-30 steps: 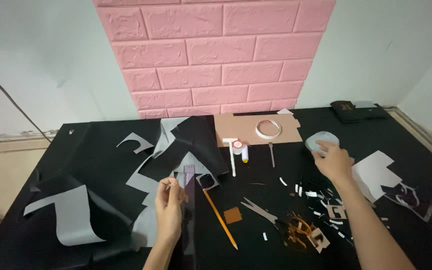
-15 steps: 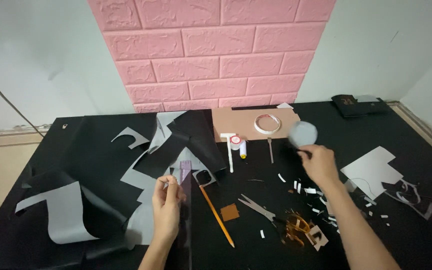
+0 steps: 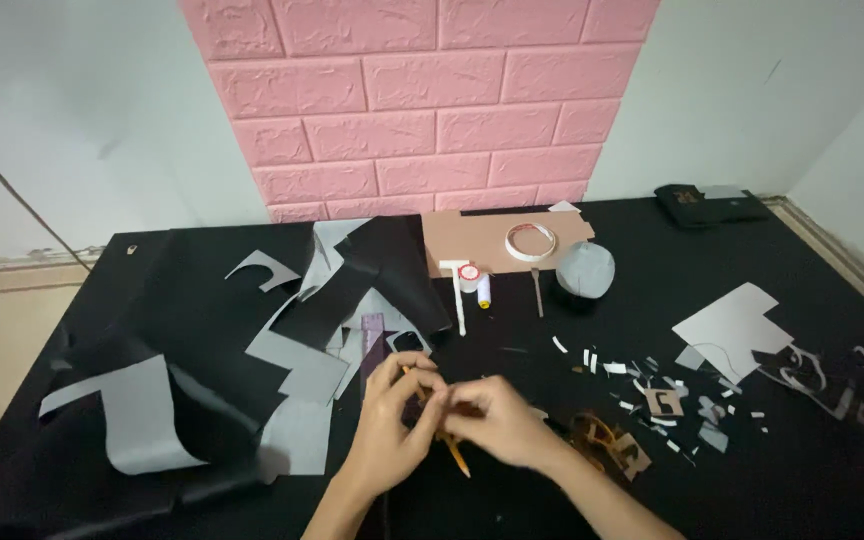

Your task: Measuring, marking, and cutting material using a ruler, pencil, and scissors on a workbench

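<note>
My left hand (image 3: 392, 420) and my right hand (image 3: 500, 425) meet fingertip to fingertip low in the middle of the black table (image 3: 512, 320). Both are pinched on a small piece that the fingers hide. A yellow pencil (image 3: 458, 462) lies on the table under them, its tip pointing toward me. A grey round piece (image 3: 584, 268) rests alone further back, to the right of the hands. A purple strip (image 3: 372, 330) and a small black frame (image 3: 407, 342) lie just beyond my left hand.
A brown card (image 3: 472, 235) at the back carries a white tape ring (image 3: 532, 240); a small spool (image 3: 470, 278) and sticks lie before it. Grey paper offcuts (image 3: 732, 325), a curled grey sheet (image 3: 142, 425), a folded black sheet (image 3: 392, 270), brown scraps (image 3: 612, 445) and a black pouch (image 3: 707, 203) are scattered around.
My right hand let go of the grey round piece, left it near the brown card, and moved left to join my left hand. The view shifted slightly.
</note>
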